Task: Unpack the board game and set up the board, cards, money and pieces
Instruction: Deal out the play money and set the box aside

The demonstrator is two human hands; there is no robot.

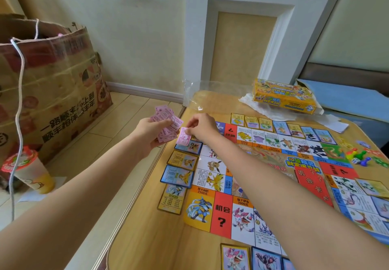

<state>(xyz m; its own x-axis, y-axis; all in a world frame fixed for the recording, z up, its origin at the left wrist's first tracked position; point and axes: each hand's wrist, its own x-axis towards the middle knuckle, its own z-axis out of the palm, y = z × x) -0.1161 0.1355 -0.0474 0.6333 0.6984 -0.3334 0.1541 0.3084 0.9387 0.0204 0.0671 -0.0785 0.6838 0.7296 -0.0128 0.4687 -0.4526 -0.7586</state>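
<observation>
The money you hold is pink: a fanned wad of pink notes (166, 127) with darker pink print in your left hand (149, 133), one more pink note (183, 137) in your right hand (200, 127). The board (271, 177) shows white squares with creature pictures, red squares with black question marks, orange and blue price bands. The cards (182, 161) beside it alternate yellow and blue borders. The game box (284, 95) is yellow with blue lettering. The pawns (359, 156) are green, blue, yellow and red. Table (147, 236): pale wood grain. Your cup (31, 171) has a red and green lid. The cardboard box (50, 84) is brown with red printed patterns.
</observation>
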